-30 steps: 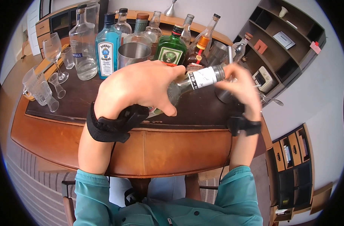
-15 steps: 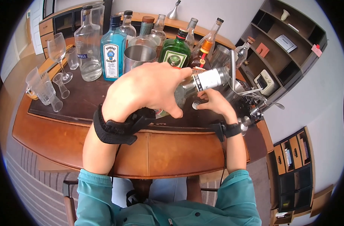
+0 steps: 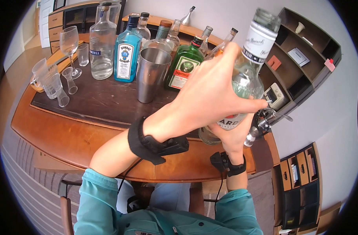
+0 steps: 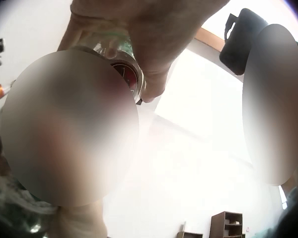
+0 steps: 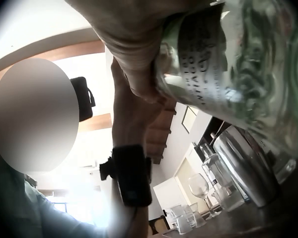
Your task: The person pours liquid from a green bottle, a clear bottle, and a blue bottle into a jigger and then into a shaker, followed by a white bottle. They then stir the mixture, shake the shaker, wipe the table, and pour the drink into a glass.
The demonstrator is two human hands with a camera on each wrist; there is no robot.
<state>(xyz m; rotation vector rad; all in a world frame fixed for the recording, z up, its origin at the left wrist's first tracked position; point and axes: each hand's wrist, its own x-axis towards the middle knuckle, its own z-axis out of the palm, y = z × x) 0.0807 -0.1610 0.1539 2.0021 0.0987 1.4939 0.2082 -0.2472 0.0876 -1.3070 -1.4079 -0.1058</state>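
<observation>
A clear glass Bacardi rum bottle (image 3: 247, 84) stands tilted to the right in the head view, with no cap on its mouth. My left hand (image 3: 212, 88) grips it round the shoulder, thumb across the front. Lower down, my right hand (image 3: 234, 135) holds the body around its label, partly covered by the left hand and the bottle. The right wrist view shows that bottle's label (image 5: 201, 57) close up beside the right hand (image 5: 134, 49). Left of the hands, a steel shaker tin (image 3: 153, 72) stands upright on the dark desk top (image 3: 104, 98).
Behind the tin stand a blue gin bottle (image 3: 127, 53), a green Jägermeister bottle (image 3: 184, 64) and several clear bottles. A wine glass (image 3: 70, 43), a mug (image 3: 49, 80) and small jiggers (image 3: 62, 96) are at the left. Metal bar tools (image 3: 265, 119) stand at the right edge.
The bottle has swung from leaning far right to nearly upright, nearer the camera. My left hand moved right with it; my right hand went from beside the neck to the bottle's body.
</observation>
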